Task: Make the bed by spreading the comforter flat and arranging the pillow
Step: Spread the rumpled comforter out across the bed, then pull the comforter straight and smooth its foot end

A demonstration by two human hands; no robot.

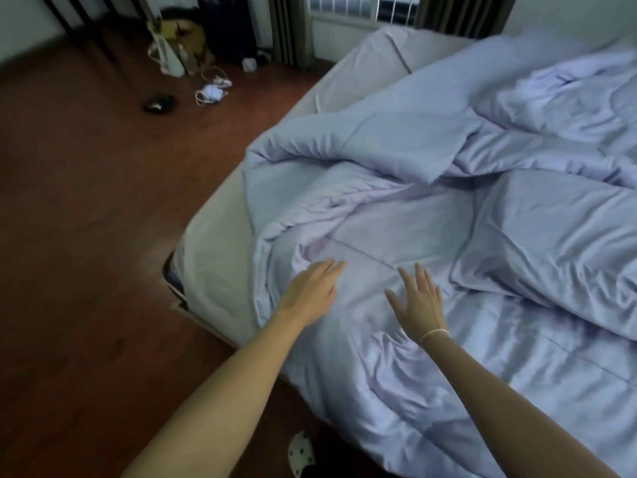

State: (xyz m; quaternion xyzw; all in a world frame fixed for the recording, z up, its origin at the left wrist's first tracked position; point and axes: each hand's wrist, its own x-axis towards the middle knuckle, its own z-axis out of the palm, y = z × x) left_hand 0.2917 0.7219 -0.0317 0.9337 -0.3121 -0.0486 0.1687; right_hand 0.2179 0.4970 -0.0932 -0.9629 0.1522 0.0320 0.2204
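Note:
A pale lavender comforter (431, 208) lies rumpled across the bed (213, 257), folded back on itself with deep creases near the corner. My left hand (312, 288) reaches over the comforter's near-left part with straight fingers, holding nothing. My right hand (418, 298) is spread flat just above or on the comforter beside it, a thin band on its wrist. A pale bulge at the far end of the bed (389, 46) may be the pillow; I cannot tell for sure.
Bare mattress sheet shows along the bed's left edge and corner. Dark wooden floor (86, 219) lies to the left. Bags (179, 46), cables (212, 91) and a dark object (160, 103) sit on the floor near the far wall. A spotted slipper (301, 453) lies by the bed.

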